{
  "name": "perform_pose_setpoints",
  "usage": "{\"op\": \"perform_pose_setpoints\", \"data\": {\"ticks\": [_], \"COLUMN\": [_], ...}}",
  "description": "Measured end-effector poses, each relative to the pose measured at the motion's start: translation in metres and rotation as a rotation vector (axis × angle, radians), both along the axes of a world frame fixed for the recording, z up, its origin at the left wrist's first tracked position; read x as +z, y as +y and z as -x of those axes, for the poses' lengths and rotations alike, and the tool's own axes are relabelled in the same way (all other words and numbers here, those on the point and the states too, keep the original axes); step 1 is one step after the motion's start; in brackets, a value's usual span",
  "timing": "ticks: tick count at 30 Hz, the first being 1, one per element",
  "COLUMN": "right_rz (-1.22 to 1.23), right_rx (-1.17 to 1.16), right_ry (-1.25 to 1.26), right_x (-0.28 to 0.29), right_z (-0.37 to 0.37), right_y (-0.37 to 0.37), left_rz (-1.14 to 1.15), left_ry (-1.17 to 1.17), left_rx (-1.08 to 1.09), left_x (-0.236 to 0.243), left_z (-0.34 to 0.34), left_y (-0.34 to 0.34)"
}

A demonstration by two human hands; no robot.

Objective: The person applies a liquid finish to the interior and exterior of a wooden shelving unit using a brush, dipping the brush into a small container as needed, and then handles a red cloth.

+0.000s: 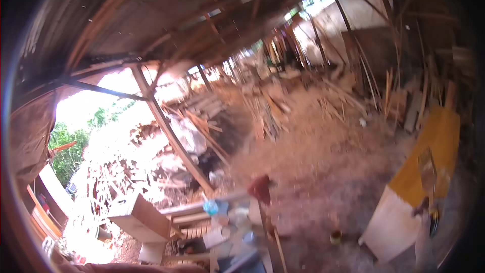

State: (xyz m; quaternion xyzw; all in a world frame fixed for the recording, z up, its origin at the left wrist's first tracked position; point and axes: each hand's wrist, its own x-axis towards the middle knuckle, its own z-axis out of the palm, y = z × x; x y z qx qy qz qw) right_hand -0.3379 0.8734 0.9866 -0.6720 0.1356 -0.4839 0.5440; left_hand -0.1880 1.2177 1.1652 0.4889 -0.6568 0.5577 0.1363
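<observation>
On the right, a long board [391,220] leans at a slant, its upper part coated yellow and its lower part bare and pale. My right hand [423,209] is in front of this board, closed round the handle of what looks like a wide flat paintbrush [427,168], its broad end up against the yellow area. Beside that hand is a small yellow and dark thing [434,218], too blurred to name. My left hand does not show; a reddish-brown shape [141,268] along the lower edge could be an arm or clothing.
A wooden box [141,217] and a cluttered bench [217,237] stand at the lower left. A red thing [259,189] tops a post near the middle. A small round container [336,236] sits on the dusty floor. Slanted posts [174,136], scrap wood [121,172] and leaning planks [399,103] surround the area.
</observation>
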Motion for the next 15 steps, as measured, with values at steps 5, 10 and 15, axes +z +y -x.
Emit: {"op": "perform_pose_setpoints", "data": {"ticks": [5,10,15], "right_rz": [0.001,0.046,0.097], "right_rx": [-0.113,-0.111,-0.124], "right_ry": [0.132,0.125,0.219], "right_x": [0.018,0.003,-0.011], "right_z": [0.034,0.018,0.01], "right_y": [0.009,-0.009,-0.019], "left_rz": [0.016,-0.012,-0.015], "left_ry": [-0.02,-0.051,-0.064], "left_rx": [-0.017,0.07,0.053], "left_x": [0.005,0.02,0.02], "left_z": [-0.01,0.006,-0.011], "left_y": [-0.009,-0.014,-0.02]}}
